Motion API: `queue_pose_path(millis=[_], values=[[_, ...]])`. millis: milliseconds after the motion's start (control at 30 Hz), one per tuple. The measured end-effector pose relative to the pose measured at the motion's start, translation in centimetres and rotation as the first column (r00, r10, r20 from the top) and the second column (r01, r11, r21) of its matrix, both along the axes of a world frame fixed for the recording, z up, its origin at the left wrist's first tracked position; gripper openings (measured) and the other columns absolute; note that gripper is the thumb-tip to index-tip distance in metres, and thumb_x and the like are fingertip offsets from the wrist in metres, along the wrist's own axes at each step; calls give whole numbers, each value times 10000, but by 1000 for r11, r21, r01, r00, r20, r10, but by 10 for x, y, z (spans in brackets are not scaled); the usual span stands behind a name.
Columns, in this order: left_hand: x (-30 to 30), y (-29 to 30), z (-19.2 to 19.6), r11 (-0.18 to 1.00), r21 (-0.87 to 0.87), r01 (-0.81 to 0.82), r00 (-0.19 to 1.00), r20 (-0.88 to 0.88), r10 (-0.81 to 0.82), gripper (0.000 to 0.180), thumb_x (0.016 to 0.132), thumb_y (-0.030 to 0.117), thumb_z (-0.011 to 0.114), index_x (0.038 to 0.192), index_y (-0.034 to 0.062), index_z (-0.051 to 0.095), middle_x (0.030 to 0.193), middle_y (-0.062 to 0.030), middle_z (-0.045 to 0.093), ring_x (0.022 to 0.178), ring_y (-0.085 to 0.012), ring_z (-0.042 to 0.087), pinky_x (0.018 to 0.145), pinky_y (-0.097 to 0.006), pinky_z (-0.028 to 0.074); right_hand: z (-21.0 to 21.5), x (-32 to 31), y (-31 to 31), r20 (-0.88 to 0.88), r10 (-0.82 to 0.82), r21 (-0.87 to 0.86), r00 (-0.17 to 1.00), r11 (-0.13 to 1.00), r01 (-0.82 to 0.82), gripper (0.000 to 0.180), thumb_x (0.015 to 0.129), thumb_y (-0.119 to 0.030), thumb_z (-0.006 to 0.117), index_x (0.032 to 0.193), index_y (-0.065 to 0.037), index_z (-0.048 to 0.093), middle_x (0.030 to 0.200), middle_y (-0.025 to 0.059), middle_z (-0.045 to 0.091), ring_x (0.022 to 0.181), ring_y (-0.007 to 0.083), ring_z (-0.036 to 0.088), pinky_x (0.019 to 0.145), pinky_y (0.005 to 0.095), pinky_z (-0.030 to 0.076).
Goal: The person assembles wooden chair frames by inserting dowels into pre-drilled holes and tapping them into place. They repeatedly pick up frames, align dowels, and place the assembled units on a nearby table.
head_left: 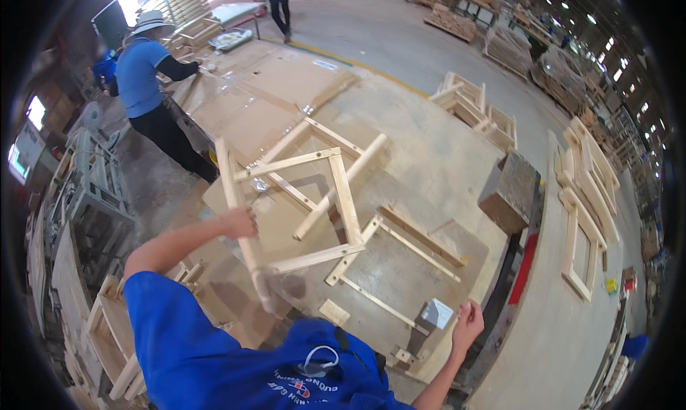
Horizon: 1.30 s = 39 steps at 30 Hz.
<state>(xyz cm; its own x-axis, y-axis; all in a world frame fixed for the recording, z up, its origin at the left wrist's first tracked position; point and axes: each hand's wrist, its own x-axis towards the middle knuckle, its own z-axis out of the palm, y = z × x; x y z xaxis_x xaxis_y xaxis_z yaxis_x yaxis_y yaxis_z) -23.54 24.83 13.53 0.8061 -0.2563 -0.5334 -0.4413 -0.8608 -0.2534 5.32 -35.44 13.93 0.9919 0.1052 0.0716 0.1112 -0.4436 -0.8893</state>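
Left hand point(241, 224) at eight-thirty, grip wrapped round wooden frame point(231, 185); best steady opposite rail point(345, 199). Right hand point(468, 324), four-thirty, curled; cannot tell if pinching.

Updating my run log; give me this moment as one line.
left hand: grips wooden frame by its side post | right hand: near worktable edge, hold unclear | on worktable: more wooden frames
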Motion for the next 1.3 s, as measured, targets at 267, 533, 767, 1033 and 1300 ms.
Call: queue_pose_path(millis=[267,533,767,1033,1300], values=[[84,94,2,951,263,161,978,86,-189,101,736,331,645,752,274,728,854,80,663,1030,-169,569,1041,-397,368,-6,-19,-9,-74,21,-50,997,998,-25,276,978,-206,568,1071,45,635,835,85,670,779,114,629,698,265,508],[208,123,-28,936,336,103,984,105,-146,156,762,398,647,852,315,745,1026,139,665,1206,-143,462,1194,-450,179,-21,-39,-40,-76,-59,-98,995,994,52,285,983,-212,561,1061,55,624,827,92,664,712,105,606,666,246,490],[269,69,-58,882,183,-434,808,513,291,339,861,320,625,1165,175,664,1320,-45,574,1340,-256,419,1159,-620,127,-31,-57,-49,-150,-83,-137,985,989,63,286,980,-214,560,1051,54,629,824,102,664,711,123,614,669,262,498],[273,-153,-41,-110,-847,-520,441,-376,815,1047,830,766,455,1459,-50,267,1377,-322,442,1275,-434,460,1050,-524,381,-41,-76,-34,-195,-34,-211,980,978,-8,268,974,-181,559,1065,65,612,823,110,676,712,128,628,661,270,510],[256,-179,-72,326,-729,-602,350,127,928,666,841,64,550,1433,-61,272,1145,-244,564,991,-360,634,832,-465,533,-47,-63,-9,-204,96,-184,974,974,-134,259,976,-189,561,1041,56,614,806,102,664,692,124,617,638,265,500]])
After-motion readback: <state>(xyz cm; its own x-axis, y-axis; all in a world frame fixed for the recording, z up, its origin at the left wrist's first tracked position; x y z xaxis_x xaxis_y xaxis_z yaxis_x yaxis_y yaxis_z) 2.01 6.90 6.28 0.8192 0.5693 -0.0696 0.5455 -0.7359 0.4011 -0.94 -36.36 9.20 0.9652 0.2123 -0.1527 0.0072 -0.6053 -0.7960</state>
